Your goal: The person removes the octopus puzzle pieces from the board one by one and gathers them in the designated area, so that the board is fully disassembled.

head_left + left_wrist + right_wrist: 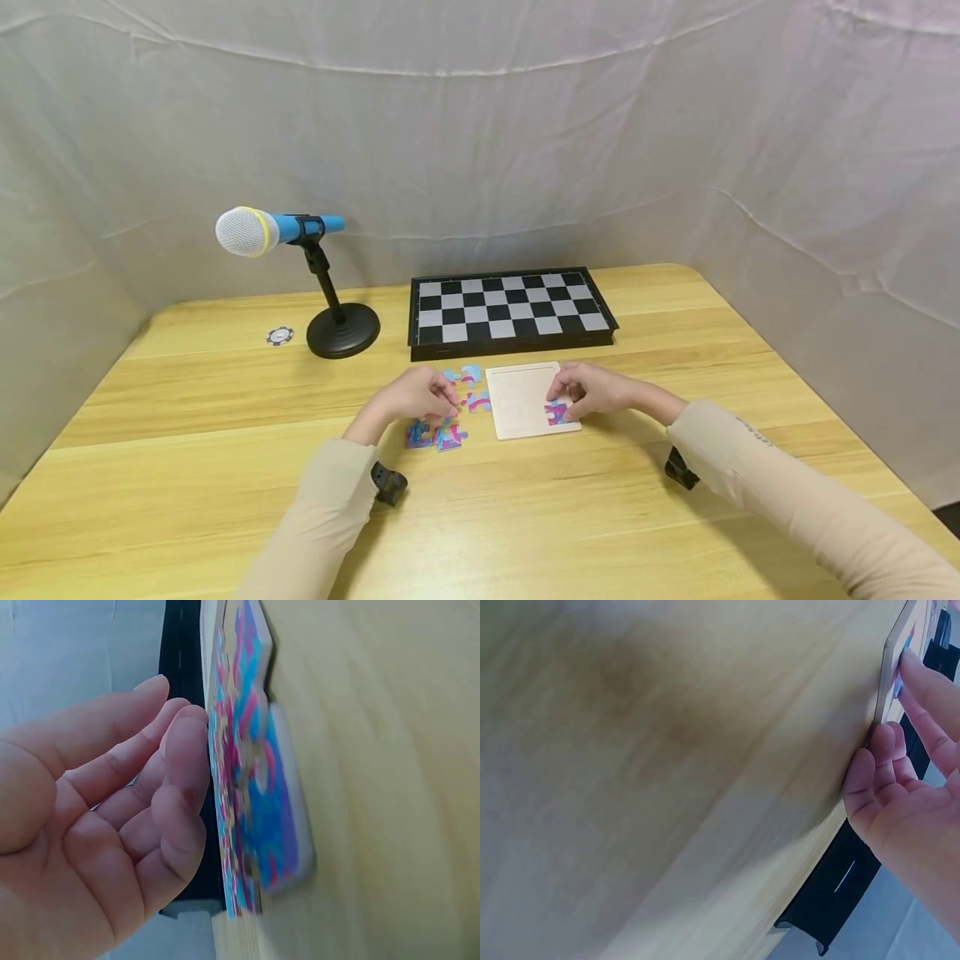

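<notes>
A pale wooden puzzle tray point(517, 406) lies flat on the table. In its near right corner is a pink, purple and blue jigsaw puzzle piece point(556, 413). My right hand point(595, 389) has thumb and forefinger at the edges of this piece, while the other fingers rest by the tray's side. To the left of the tray lie several loose puzzle pieces point(448, 436) in pink and blue. Over them is my left hand point(418, 394), fingers loosely bent, with nothing visible between thumb and fingertips in the left wrist view; it hides some pieces.
Behind the tray stands a black-framed checkered board point(513, 308). A blue microphone point(281, 229) on a black round-based stand point(343, 331) is at the back left, beside a poker chip point(280, 336). Pale cloth point(480, 150) surrounds the wooden table point(525, 517).
</notes>
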Motion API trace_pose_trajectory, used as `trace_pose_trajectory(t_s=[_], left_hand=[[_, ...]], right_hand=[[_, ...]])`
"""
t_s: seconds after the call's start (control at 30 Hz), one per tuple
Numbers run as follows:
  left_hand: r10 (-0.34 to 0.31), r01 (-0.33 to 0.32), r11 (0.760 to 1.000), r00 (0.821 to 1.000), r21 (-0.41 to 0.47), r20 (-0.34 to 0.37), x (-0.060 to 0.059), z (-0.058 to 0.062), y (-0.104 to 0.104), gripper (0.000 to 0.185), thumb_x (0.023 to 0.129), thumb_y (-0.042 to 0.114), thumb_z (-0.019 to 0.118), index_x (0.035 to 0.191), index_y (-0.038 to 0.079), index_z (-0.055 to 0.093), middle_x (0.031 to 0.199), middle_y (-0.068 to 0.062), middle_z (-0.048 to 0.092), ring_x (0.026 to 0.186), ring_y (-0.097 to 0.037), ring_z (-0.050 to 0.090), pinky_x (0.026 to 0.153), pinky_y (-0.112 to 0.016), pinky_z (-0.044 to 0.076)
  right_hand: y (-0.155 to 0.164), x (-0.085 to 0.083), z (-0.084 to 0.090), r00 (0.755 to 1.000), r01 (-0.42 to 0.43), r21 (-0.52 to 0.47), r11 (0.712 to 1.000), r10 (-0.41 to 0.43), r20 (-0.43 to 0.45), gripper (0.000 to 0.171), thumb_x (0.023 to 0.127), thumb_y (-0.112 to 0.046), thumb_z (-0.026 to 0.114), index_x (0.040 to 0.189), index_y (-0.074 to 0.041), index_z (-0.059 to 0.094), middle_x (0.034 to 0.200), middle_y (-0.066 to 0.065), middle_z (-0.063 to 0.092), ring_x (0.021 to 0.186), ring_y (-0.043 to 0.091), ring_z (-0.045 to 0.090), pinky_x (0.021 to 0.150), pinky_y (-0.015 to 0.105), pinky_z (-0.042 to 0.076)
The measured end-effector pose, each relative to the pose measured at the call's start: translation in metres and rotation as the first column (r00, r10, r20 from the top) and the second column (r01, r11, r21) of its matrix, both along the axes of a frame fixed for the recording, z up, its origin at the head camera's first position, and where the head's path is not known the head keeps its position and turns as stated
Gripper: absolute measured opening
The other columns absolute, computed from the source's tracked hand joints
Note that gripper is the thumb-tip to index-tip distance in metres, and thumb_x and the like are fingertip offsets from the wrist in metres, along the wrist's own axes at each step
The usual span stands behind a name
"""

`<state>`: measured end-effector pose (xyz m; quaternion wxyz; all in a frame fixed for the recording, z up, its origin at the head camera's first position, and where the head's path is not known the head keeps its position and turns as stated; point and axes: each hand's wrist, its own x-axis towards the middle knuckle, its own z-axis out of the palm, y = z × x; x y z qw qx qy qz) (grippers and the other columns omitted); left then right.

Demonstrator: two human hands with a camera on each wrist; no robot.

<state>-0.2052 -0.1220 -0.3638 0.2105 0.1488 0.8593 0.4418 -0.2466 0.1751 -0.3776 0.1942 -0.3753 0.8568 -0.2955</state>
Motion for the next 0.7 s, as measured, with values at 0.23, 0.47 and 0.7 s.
trace_pose_trajectory(t_s=[0.23,0.47,0.7], left_hand=[[-0.004,0.004,1.0,0.998,0.001,-0.056,-0.002,0.003,0.01,0.004,0.08,0.001,0.063,0.08,-0.003,0.064,0.066,-0.008,0.061,0.048,-0.013,0.048,0.047,-0.023,0.041],[-0.011,0.011,1.0,0.996,-0.004,-0.084,-0.004,0.007,0.022,0.004,0.08,0.003,0.064,0.078,-0.001,0.064,0.066,-0.011,0.062,0.048,-0.017,0.05,0.046,-0.025,0.041],[-0.043,0.044,0.999,0.995,0.016,-0.092,-0.008,0.005,0.037,0.005,0.08,0.004,0.065,0.078,-0.001,0.064,0.068,-0.011,0.063,0.054,-0.022,0.056,0.051,-0.027,0.045]], right_hand=[[0.002,0.0,0.001,1.0,-0.002,0.003,1.0,0.002,0.025,0.027,0.071,-0.003,0.071,0.097,0.0,0.064,0.084,0.004,0.046,0.07,0.014,0.043,0.063,0.023,0.039],[0.003,-0.001,0.002,0.999,-0.01,-0.001,1.0,0.01,0.052,0.036,0.067,-0.002,0.073,0.101,0.001,0.062,0.086,0.005,0.048,0.075,0.018,0.044,0.067,0.025,0.04],[0.005,-0.003,0.0,0.999,-0.039,-0.029,0.999,0.04,0.025,0.046,0.066,-0.002,0.074,0.107,0.006,0.056,0.089,0.008,0.05,0.076,0.019,0.045,0.068,0.027,0.041]])
